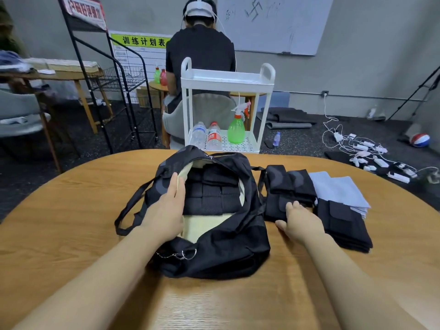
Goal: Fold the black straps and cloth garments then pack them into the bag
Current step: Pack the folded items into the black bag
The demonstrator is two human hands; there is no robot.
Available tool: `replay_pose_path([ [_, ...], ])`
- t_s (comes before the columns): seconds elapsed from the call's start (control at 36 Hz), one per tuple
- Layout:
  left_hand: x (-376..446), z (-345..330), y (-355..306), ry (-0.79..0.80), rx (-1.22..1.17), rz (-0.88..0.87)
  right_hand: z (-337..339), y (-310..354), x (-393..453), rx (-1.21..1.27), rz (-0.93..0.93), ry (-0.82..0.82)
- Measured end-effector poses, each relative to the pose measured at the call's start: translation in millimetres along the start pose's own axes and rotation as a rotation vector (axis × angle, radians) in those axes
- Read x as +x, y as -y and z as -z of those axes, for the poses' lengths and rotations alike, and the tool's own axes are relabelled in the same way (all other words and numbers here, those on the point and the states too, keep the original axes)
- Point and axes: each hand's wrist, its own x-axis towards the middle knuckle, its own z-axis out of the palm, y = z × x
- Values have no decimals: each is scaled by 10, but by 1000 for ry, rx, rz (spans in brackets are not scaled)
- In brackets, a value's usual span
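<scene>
From my seat, my left hand [166, 210] lies flat on the left lip of the open black bag [214, 248], fingers straight and close together, thumb tucked out of sight, pressing the rim outward. The bag sits mid-table [71, 210] with its zip mouth wide, pale lining showing. Inside I count about six folded black straps [209, 191] packed in rows, though the far ones blur together. A strap handle [129, 206] loops off the bag's left side.

Just right of the bag, my right hand [301, 222] rests palm down, fingers extended and slightly spread, fingertips touching the near edge of the nearest folded black bundle [277, 206]. Two more black folded bundles [292, 182] lie side by side behind it. Further right I see one stack of folded black cloth [345, 227], and behind that, one folded pale blue garment [338, 189], partly under the black stack.
</scene>
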Motion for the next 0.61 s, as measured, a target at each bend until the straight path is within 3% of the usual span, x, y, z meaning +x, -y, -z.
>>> replay_pose_path([
  [0.17,-4,24,15,8,-56,9,60,-73,9,-22,25,5],
  [0.39,-26,101,16,10,-92,4,279,143,-293,465,-169,-405],
  [0.5,-28,131,22,28,-107,1,404,633,-488,519,77,-576],
  [0.61,-42,162,30,41,-109,-6,291,1130,-373,348,385,-626],
])
